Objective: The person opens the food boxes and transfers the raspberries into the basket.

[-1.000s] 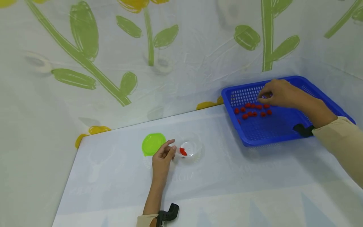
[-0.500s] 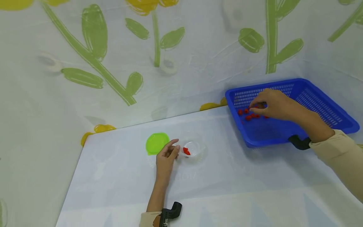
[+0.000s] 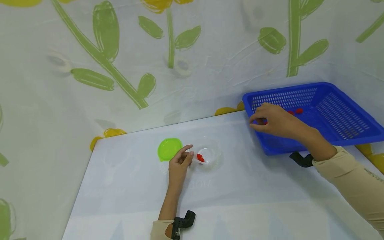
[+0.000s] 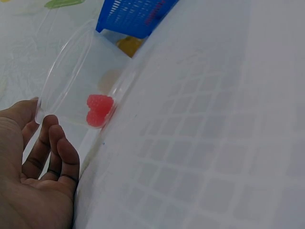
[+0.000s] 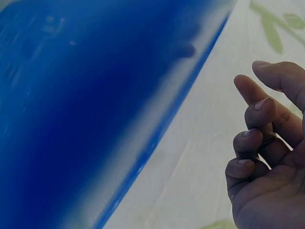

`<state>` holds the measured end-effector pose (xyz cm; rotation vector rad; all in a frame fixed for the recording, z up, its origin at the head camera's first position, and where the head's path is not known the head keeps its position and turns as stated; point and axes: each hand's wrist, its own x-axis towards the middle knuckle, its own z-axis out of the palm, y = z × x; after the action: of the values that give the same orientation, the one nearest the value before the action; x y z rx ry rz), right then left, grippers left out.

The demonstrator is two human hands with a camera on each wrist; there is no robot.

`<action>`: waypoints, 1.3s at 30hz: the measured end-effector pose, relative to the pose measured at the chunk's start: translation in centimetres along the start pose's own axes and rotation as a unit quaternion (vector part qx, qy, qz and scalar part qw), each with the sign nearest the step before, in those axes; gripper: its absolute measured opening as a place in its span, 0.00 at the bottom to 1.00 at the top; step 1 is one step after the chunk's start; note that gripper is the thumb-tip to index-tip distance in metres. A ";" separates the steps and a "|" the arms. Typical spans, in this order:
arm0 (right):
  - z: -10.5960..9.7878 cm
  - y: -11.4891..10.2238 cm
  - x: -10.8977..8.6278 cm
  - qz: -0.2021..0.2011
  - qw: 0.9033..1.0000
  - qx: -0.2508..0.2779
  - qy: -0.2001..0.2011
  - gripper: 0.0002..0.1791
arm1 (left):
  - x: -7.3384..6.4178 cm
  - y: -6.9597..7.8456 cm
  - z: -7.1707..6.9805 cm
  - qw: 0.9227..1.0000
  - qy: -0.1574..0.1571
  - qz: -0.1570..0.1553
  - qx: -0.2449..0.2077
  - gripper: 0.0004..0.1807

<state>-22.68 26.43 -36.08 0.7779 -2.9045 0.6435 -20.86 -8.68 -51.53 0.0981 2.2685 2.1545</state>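
Observation:
My left hand (image 3: 179,163) pinches the rim of a small clear plastic bowl (image 3: 207,155) between thumb and fingers. The bowl stands on the white table, and red raspberry-like pieces (image 4: 100,110) lie inside it against its wall. Over the left end of a blue plastic basket (image 3: 300,141) hovers my right hand (image 3: 274,120), fingers loosely bent. In the right wrist view its thumb and index finger stand slightly apart with nothing showing between them. More red pieces (image 3: 299,110) sit in the basket, mostly hidden behind that hand.
A bright green lid (image 3: 169,149) lies on the table just left of the bowl, partly beside my left fingers. The basket's raised walls stand at the back right. A flower-patterned sheet (image 3: 210,83) rises behind the table (image 3: 126,186).
My right hand has moved left and nearer across the basket, covering most of the red pieces. My left hand keeps its grip on the bowl. The head view has shifted slightly.

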 end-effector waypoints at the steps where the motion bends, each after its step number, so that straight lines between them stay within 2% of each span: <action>1: 0.3 -0.3 0.1 -0.008 1.000 0.003 0.000 0.04 | 0.0 0.1 0.0 1.000 0.001 0.002 0.001 0.18; 8: 2.1 -1.9 1.2 -0.027 0.999 0.014 -0.016 0.03 | 0.0 0.5 0.2 1.000 0.001 -0.001 0.001 0.17; 20: 4.8 -4.1 2.7 -0.018 0.999 0.030 -0.042 0.03 | 0.2 0.6 0.2 1.000 0.004 0.000 0.008 0.16; 27: 6.9 -5.5 3.8 -0.040 0.997 0.039 -0.047 0.03 | 0.2 0.5 0.1 1.000 0.003 0.003 0.005 0.16; 34: 8.7 -6.8 5.1 -0.043 0.996 0.044 -0.067 0.04 | 0.1 0.3 0.0 1.000 0.001 0.004 0.011 0.16; 39: 10.1 -7.5 5.9 -0.064 0.994 0.039 -0.074 0.04 | 0.2 0.3 0.1 1.000 0.000 0.008 0.003 0.17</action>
<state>-23.70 13.67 -41.41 1.0546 -2.9439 0.7199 -21.02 -8.59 -51.18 0.1179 2.2826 2.1559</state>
